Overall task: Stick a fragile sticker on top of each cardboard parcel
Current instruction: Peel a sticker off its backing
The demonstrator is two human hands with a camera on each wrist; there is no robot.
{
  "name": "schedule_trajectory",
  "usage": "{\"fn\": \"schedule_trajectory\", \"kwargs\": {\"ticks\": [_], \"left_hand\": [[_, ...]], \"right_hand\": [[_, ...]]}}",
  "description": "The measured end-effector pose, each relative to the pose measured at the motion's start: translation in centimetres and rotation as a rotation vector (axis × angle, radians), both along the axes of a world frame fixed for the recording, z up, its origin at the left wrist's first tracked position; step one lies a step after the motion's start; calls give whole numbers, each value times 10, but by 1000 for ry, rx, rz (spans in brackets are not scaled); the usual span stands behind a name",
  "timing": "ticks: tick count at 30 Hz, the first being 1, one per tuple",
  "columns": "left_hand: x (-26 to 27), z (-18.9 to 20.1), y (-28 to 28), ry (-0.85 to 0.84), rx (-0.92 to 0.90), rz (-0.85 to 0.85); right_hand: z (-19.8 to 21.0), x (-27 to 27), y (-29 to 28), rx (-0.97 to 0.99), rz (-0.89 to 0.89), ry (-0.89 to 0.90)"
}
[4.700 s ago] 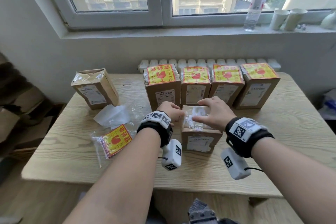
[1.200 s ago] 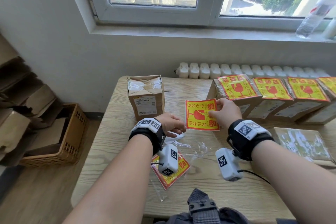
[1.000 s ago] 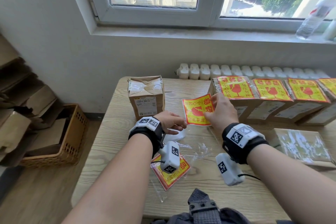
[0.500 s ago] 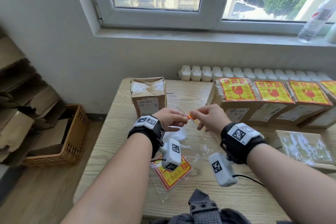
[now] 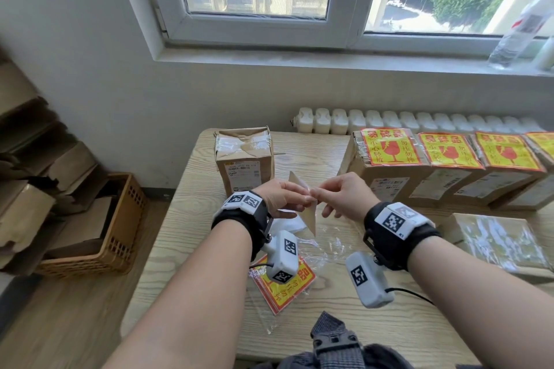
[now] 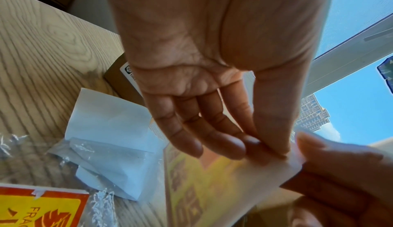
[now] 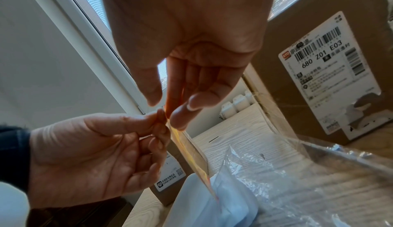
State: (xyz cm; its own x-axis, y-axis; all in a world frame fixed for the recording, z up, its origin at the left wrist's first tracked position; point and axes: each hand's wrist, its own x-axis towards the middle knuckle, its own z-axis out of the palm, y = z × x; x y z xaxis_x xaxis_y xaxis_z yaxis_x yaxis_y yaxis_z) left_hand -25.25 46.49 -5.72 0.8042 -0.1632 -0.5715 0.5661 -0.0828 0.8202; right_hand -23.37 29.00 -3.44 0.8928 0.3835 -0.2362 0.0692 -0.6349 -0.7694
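Note:
A fragile sticker [image 5: 310,214] hangs above the wooden table [image 5: 192,195] with its pale back toward me. My left hand [image 5: 303,200] and right hand [image 5: 318,193] both pinch its upper corner. The left wrist view shows its yellow and red face [image 6: 212,180] under my left fingertips [image 6: 251,146]. It is edge-on [image 7: 191,155] in the right wrist view. A taped parcel [image 5: 244,162] with no sticker stands at the back left. Several stickered parcels [image 5: 386,159] line the back right. A flat taped parcel [image 5: 503,240] without a sticker lies at the right.
A plastic bag of spare stickers [image 5: 284,287] lies under my left wrist, with white backing papers [image 5: 287,223] beside it. A wicker basket [image 5: 114,219] of cardboard stands on the floor at the left. A radiator [image 5: 389,123] runs behind the table, a bottle [image 5: 521,24] on the sill.
The sticker faced me in my right hand a second ago; now it is turned with its back to me and both hands pinch one corner. Earlier both hands were at the flat parcel.

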Motion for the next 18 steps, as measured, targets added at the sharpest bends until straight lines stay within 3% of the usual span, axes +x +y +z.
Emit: {"fn": "schedule_trajectory", "kwargs": {"ticks": [12,18], "left_hand": [[-2,2,-7,-14,-90,165],[-4,0,-4,-44,-82,155]], "right_hand": [[-4,0,0,32,-4,-44],[-5,1,-1,23,5,-25]]}}
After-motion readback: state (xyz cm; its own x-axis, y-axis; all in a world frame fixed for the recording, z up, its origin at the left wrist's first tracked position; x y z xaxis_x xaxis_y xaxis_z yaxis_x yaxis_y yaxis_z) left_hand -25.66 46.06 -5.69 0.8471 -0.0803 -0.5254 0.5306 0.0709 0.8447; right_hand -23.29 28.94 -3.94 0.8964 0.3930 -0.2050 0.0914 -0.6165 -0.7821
